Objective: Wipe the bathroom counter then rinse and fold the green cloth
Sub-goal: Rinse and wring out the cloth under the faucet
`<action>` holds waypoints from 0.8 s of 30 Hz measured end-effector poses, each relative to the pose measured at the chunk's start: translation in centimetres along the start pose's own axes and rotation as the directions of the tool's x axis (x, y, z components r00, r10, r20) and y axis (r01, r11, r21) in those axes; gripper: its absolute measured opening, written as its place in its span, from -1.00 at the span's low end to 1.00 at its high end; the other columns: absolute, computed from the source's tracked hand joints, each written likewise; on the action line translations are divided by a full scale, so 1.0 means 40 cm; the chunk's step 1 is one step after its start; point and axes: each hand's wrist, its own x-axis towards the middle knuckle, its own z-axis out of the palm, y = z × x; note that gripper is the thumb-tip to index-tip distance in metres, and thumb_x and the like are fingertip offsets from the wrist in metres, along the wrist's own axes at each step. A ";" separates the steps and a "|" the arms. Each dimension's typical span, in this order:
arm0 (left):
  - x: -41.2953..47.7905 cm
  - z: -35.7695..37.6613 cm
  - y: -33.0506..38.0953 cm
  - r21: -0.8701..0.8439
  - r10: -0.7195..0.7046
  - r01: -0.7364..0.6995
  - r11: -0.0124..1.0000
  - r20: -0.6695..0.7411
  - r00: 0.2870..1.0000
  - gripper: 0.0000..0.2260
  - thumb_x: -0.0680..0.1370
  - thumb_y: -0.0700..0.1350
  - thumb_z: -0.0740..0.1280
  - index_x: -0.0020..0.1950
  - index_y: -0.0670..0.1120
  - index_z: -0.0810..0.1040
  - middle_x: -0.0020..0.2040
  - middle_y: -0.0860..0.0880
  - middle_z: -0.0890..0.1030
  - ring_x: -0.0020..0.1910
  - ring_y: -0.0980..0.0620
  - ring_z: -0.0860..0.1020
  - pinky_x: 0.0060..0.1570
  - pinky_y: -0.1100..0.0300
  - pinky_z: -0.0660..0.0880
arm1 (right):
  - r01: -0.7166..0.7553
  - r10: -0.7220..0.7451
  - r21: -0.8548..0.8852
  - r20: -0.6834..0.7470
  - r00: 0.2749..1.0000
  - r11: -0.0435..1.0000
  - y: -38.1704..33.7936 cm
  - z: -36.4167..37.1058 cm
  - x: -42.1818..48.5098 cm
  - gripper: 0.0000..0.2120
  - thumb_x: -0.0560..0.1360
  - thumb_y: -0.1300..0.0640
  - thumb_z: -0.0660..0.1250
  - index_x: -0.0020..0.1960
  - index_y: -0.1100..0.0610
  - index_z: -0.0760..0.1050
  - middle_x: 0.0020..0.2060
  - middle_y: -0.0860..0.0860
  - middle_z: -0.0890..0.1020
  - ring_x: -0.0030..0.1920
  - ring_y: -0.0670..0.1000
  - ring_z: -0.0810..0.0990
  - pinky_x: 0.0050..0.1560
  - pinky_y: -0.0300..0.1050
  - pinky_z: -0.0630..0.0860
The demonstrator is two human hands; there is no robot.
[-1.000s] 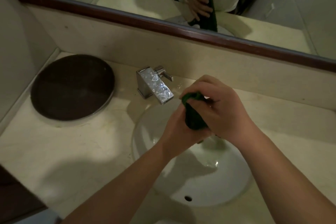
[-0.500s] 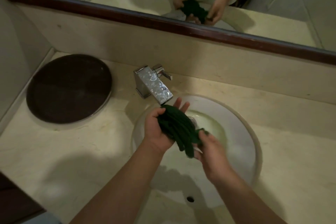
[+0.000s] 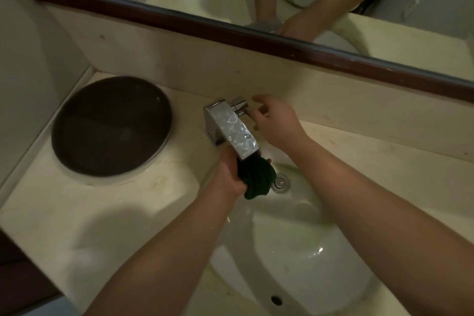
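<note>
While the left hand (image 3: 230, 174) grips the green cloth (image 3: 257, 182), bunched directly beneath the spout of the tap (image 3: 230, 126) and over the sink (image 3: 295, 251), the right hand (image 3: 277, 123) sits at the tap handle (image 3: 241, 106) with fingers loosely spread. Whether they actually grasp the lever cannot be told. No running water is discernible.

Assessment: the rinse stage is in hand, with the cloth positioned for water. Wiping of the counter (image 3: 102, 213) cannot be confirmed from its surface. Outstanding: rinsing and folding. A dark round tray (image 3: 110, 126) sits on the counter, left.
</note>
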 end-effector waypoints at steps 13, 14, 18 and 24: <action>0.036 0.003 0.004 0.227 0.046 -0.011 0.974 -0.148 0.988 -0.65 0.63 0.08 0.09 -0.15 -0.15 0.46 -0.17 -0.11 0.49 -0.15 -0.07 0.47 -0.19 0.10 0.61 | -0.055 0.087 0.160 -0.196 0.977 0.986 0.065 0.053 -0.007 -0.72 0.58 0.05 0.21 0.21 0.14 0.53 0.02 0.03 0.63 -0.04 -0.01 0.57 -0.03 -0.12 0.47; 0.040 0.001 0.005 0.243 0.054 -0.008 0.970 -0.182 0.982 -0.67 0.63 0.07 0.10 -0.12 -0.15 0.45 -0.14 -0.11 0.49 -0.15 -0.05 0.47 -0.06 0.12 0.57 | -0.179 0.240 0.268 -0.218 0.946 0.947 0.083 0.068 -0.043 -0.70 0.59 0.00 0.19 0.23 0.12 0.51 0.02 -0.02 0.59 -0.02 -0.05 0.53 -0.02 -0.18 0.41; 0.054 -0.004 -0.004 0.327 0.207 -0.128 0.936 -0.219 0.954 -0.73 0.62 0.00 0.08 -0.12 -0.12 0.46 -0.13 -0.10 0.50 -0.18 -0.03 0.51 -0.06 0.14 0.46 | -0.607 0.745 0.670 0.119 0.656 0.427 0.147 0.179 -0.180 -0.52 0.49 -0.27 0.15 0.17 0.07 0.50 0.04 -0.01 0.56 0.05 0.02 0.51 0.08 -0.08 0.39; 0.064 -0.027 -0.053 0.336 0.333 -0.274 0.901 -0.129 0.934 -0.84 0.55 -0.07 0.22 -0.02 -0.11 0.53 -0.13 -0.10 0.63 -0.24 -0.02 0.65 -0.15 0.11 0.58 | -0.515 0.525 0.756 0.653 0.546 -0.404 0.112 0.253 -0.209 -0.60 0.49 -0.21 0.27 0.13 0.04 0.61 0.01 0.02 0.70 0.11 0.08 0.62 0.15 -0.05 0.50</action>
